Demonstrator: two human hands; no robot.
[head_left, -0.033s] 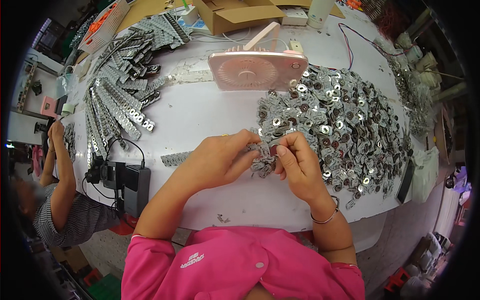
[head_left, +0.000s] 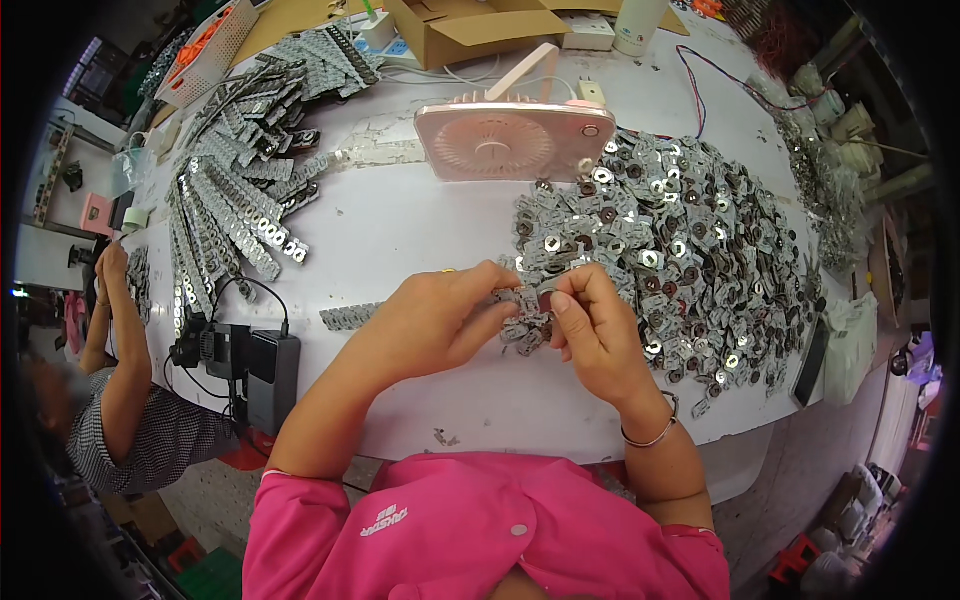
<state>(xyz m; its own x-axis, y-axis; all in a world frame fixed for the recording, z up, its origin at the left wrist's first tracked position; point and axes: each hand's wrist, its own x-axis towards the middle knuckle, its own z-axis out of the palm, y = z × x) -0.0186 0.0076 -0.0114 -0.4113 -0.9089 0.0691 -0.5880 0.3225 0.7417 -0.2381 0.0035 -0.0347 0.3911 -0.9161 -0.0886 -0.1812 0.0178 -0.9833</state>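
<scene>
My left hand [head_left: 430,320] is closed around a strip of joined small grey parts [head_left: 347,318]. One end of that strip sticks out to the left, past the back of the hand; its other end shows at the fingertips. Close by, my right hand [head_left: 605,345] pinches a small part with a dark reddish disc [head_left: 546,300] between thumb and forefinger. The pinched part is right at the strip's end, but whether they touch I cannot tell. Beyond and right of my hands spreads a big heap of loose grey parts with shiny or dark discs [head_left: 670,260].
A pink fan [head_left: 495,145] stands behind my hands. Finished-looking strips [head_left: 235,205] lie piled at the left, near black power adapters [head_left: 272,370]. Farther back are a cardboard box [head_left: 480,30] and a white basket [head_left: 215,55]. Another person [head_left: 125,400] sits at the left.
</scene>
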